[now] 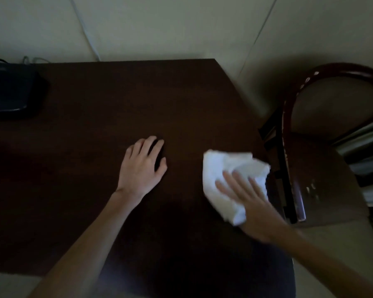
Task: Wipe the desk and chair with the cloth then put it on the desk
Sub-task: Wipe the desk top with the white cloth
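1. From my remote seat I see a dim room: a pale wall (pixel 181 24) with faint seams runs behind everything, and the lighting is low enough that detail is muddy.
2. The dark brown desk (pixel 84 179) fills most of the view, its far edge against the wall and its right edge beside the chair.
3. The chair (pixel 327 164) stands just off the desk's right side, with a curved, glossy dark-red back rail and a brownish seat.
4. A black object (pixel 11 91), perhaps a bag, though I cannot tell for sure, sits on the desk's far left corner, well apart from both hands.
5. The white cloth (pixel 228 168) lies crumpled on the desk near its right edge, close to the chair.
6. My view of the right hand (pixel 250 201) is blurred, but its fingers look straight and spread, lying on top of the cloth and pressing it to the desk.
7. The left hand (pixel 141 166) rests palm down on the bare desk near the middle, fingers spread, holding nothing, apart from the cloth.
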